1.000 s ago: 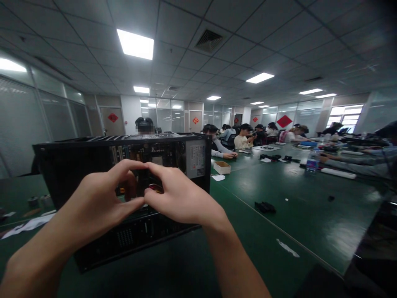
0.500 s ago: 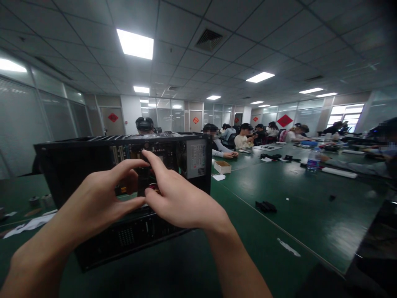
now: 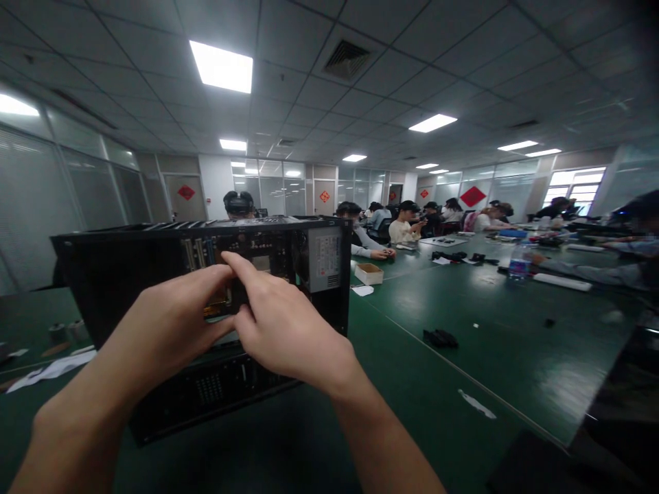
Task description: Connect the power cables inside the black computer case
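Note:
An open black computer case (image 3: 82, 274) stands before me on the green table, its side turned to me. The silver power supply (image 3: 325, 261) with its label sits at the case's upper right, and memory slots (image 3: 198, 254) show at the upper middle. My left hand (image 3: 172, 309) and my right hand (image 3: 285, 322) are inside the opening, their thumbs and forefingers meeting in front of the motherboard. Both hands are curled closed around a dark part between them, mostly covered by the fingers; its kind I cannot make out.
Right of the case are a small open box (image 3: 368, 274), a white paper (image 3: 362, 291), a black bundle (image 3: 440, 339) and a torn plastic strip (image 3: 477, 404). A bottle (image 3: 519, 264) stands farther right. White paper (image 3: 51, 370) lies at left. Several people sit around the table.
Both hands have shifted slightly left, and the gap between their fingers has narrowed. My right forefinger has moved left over the left fingertips. The case stays in place.

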{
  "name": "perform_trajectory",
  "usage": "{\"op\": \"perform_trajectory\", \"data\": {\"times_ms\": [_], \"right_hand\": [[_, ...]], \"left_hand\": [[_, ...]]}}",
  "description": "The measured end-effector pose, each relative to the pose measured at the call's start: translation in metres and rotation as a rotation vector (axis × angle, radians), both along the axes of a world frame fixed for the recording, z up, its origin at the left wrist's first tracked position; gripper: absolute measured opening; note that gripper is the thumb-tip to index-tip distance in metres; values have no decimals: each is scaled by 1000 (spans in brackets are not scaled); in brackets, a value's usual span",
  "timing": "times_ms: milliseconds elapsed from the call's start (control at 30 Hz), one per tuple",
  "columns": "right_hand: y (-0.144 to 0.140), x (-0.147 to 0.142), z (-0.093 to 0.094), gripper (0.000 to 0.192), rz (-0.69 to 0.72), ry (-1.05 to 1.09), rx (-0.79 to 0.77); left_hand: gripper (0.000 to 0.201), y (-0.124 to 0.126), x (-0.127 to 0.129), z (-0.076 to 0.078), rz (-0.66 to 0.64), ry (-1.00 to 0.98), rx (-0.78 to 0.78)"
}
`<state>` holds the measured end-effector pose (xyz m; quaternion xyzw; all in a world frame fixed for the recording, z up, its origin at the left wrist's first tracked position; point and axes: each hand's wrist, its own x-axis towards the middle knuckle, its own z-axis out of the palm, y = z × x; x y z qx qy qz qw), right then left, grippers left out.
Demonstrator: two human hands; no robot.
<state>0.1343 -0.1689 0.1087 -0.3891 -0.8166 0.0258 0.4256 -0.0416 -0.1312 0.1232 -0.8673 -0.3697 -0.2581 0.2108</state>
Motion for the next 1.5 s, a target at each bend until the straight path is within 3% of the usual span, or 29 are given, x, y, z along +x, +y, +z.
{"op": "perform_trajectory", "data": {"times_ms": [267, 533, 800, 1000, 1200, 1400, 1500], "right_hand": [[7, 10, 1, 68, 44, 27, -10], [-10, 14, 7, 64, 108, 73, -3], [7, 13, 2, 64, 87, 96, 53], [37, 9, -7, 56, -5, 177, 40], [50, 7, -8, 38, 13, 341, 40], [48, 28, -4, 49, 186, 228, 38], [52, 34, -7, 50, 142, 68, 149]], "left_hand": [[48, -1, 11, -7, -76, -95, -19], [47, -2, 3, -3, -223, -157, 49], [38, 15, 12, -11, -127, -45, 381], [37, 29, 18, -20, -23, -44, 447], [18, 37, 20, -29, -105, -185, 596], [18, 40, 21, -34, -176, -305, 658], [21, 46, 21, -39, -187, -308, 665]]}}
